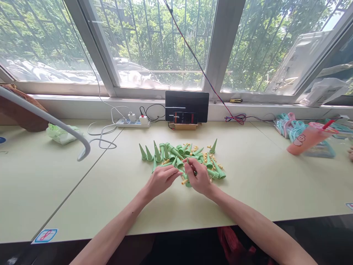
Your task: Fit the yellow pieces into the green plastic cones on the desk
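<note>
A pile of green plastic cone-shaped spikes [172, 150] lies mid-table in front of me, mixed with small yellow-orange pegs [220, 166]. My left hand [162, 179] is at the pile's near edge, fingers drawn together and pointing right; what they hold, if anything, is hidden. Beside it, my right hand [200, 178] has its fingers curled in a pinch, and a small green tip [188, 161] shows at them. The rest of that piece is covered. One yellow peg [184, 182] lies just below the fingers. Several spikes stand upright at the left, and another spike [213, 146] stands at the right.
Behind the pile a phone [185, 117] leans against a dark tablet [202, 105]. A power strip [133, 123] with white cables lies left of it. At the right are a pink drink cup [309, 140] and teal scissors [296, 128]. A white curved bar [52, 121] crosses the left.
</note>
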Available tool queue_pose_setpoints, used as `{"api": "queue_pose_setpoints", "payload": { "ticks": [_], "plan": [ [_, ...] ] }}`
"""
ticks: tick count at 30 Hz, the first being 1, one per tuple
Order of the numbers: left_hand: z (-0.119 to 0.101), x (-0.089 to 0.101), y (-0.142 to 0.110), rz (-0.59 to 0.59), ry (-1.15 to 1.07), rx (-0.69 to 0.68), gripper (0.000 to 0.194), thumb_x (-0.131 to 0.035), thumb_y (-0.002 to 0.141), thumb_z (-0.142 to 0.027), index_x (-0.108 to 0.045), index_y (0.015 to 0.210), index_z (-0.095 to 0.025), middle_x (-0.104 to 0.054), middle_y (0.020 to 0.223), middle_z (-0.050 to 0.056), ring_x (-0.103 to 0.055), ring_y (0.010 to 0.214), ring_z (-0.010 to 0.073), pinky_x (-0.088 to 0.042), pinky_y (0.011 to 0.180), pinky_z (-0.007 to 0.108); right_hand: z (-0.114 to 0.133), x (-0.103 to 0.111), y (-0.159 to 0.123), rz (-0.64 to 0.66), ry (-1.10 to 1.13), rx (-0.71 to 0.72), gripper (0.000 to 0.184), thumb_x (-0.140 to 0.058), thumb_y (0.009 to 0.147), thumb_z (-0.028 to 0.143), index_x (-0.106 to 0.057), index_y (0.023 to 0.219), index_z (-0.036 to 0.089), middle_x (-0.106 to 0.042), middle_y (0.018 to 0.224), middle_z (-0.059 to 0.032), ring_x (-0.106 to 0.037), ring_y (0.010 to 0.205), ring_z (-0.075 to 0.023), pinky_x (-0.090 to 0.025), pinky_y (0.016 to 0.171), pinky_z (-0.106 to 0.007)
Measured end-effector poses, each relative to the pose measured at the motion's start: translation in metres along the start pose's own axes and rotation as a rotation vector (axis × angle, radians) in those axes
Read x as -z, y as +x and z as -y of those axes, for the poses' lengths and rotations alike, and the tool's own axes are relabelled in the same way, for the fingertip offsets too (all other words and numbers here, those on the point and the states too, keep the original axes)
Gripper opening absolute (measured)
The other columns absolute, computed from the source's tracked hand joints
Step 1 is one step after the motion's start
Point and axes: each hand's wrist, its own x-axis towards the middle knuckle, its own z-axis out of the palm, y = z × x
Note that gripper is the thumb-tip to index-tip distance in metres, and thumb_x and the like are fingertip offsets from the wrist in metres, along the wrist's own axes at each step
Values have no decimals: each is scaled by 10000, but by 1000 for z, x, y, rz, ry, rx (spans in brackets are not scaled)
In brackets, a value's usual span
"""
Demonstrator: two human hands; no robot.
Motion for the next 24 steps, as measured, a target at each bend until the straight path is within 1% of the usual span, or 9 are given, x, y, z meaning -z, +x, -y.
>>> {"api": "queue_pose_setpoints", "payload": {
  "ticks": [4,7,13,17,19,21,22,24],
  "plan": [
    [0,-2,-1,-10,2,45,224,-519,974,-182,-590,761,-176,-503,619,-28,-381,508,83,-313,495,223,0,-1,1,-71,-6,-18,110,-430,1005,276,-511,998,203,-452,633,52,-391,460,-84,-322,437,-207],
    [0,-3,-3,-16,-9,66,201,-499,977,-167,-583,795,-178,-515,642,-22,-406,536,91,-334,513,217,-1,0,2,-102,17,-46,116,-424,1009,293,-497,996,204,-454,647,46,-410,473,-87,-323,435,-203],
    [0,-3,-2,-29,-8,79,188,-450,990,-154,-578,853,-177,-542,661,-17,-456,553,97,-366,528,213,-1,-1,2,-81,12,-72,114,-433,1008,303,-489,991,205,-440,651,51,-415,460,-79,-304,428,-199],
    [-4,0,0,-76,-30,125,208,-404,1001,-138,-596,928,-169,-634,730,6,-511,551,85,-409,545,198,-2,-1,3,-84,19,-72,99,-440,1006,294,-485,989,208,-434,644,57,-418,454,-77,-302,430,-199],
    [-6,1,1,-104,-46,140,207,-406,1005,-150,-611,990,-167,-676,777,19,-522,535,76,-422,547,194,-2,0,3,-87,23,-75,96,-441,1006,295,-483,992,210,-438,651,55,-433,460,-79,-310,434,-200],
    [-7,2,1,-122,-59,136,198,-423,1007,-181,-618,1038,-166,-689,782,22,-524,524,78,-427,545,199,-2,0,3,-86,20,-78,98,-443,1006,299,-484,993,211,-449,663,51,-439,461,-79,-319,437,-203],
    [-8,2,2,-120,-68,127,202,-426,1009,-200,-623,1032,-165,-685,770,22,-526,528,82,-428,546,204,-2,0,3,-85,16,-80,100,-444,1005,301,-486,990,212,-456,670,49,-439,459,-78,-322,437,-204],
    [-8,3,2,-93,-91,97,250,-400,1019,-231,-632,960,-161,-660,736,24,-526,544,94,-417,542,215,-2,0,3,-86,6,-84,104,-451,1002,307,-488,982,212,-471,681,42,-455,464,-81,-333,440,-207]
  ]
}}
